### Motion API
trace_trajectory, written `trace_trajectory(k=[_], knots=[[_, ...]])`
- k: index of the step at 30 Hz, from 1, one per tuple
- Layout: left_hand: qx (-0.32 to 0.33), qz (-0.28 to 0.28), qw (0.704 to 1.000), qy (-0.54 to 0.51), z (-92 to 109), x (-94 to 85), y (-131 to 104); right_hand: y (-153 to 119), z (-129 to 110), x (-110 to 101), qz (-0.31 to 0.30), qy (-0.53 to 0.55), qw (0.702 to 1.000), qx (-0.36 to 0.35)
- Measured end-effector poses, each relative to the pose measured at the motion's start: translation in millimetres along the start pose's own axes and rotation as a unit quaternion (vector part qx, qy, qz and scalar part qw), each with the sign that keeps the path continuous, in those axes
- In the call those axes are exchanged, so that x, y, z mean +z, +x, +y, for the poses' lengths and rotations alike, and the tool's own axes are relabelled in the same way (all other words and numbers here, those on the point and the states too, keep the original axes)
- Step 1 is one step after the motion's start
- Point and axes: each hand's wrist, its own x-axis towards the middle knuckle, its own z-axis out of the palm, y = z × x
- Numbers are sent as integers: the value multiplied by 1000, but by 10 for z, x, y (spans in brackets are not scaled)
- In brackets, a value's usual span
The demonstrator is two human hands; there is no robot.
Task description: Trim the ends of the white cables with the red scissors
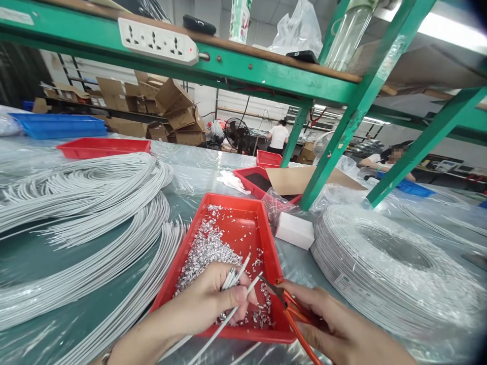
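Several white wires [233,278] pinched in your left hand [205,299] over the red tray [266,238]; your right hand [338,324], at 3 o'clock, grips orange scissors [294,314].

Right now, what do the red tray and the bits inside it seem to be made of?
The tray: likely moulded plastic, smooth, evenly red, slightly glossy. The bits: probably metal, small silvery pieces that glint. The cables in the left hand: matte white sheath, likely plastic.

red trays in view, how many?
4: one under the hands, one far left on the table, one under the cardboard, one behind it. More may be hidden.
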Motion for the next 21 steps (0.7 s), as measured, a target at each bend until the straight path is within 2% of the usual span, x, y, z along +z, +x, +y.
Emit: trace_trajectory(k=[2,4,7,10,12,13,15,17,19,21], knots=[[11,-18,1000,-6,-10,-23,-2,47,5,-9,-10,56,998,-22],[15,5,1000,12,-7,-24,-8,130,-19,16,-5,148,988,-34],[9,58,997,54,7,7,-22,312,-114,127,51,293,954,-33],[14,60,993,101,15,47,-40,508,-221,289,96,387,917,-19],[21,56,990,126,16,61,-50,615,-255,384,113,459,881,-23],[25,60,988,137,16,63,-53,656,-258,420,102,509,854,-26],[39,75,984,159,16,59,-54,709,-245,465,51,601,797,-18],[51,83,981,170,19,52,-44,728,-231,473,12,642,766,-3],[51,88,982,160,23,46,-26,723,-239,452,20,638,770,-3],[48,96,984,139,28,43,-4,705,-270,418,74,592,803,-15]])
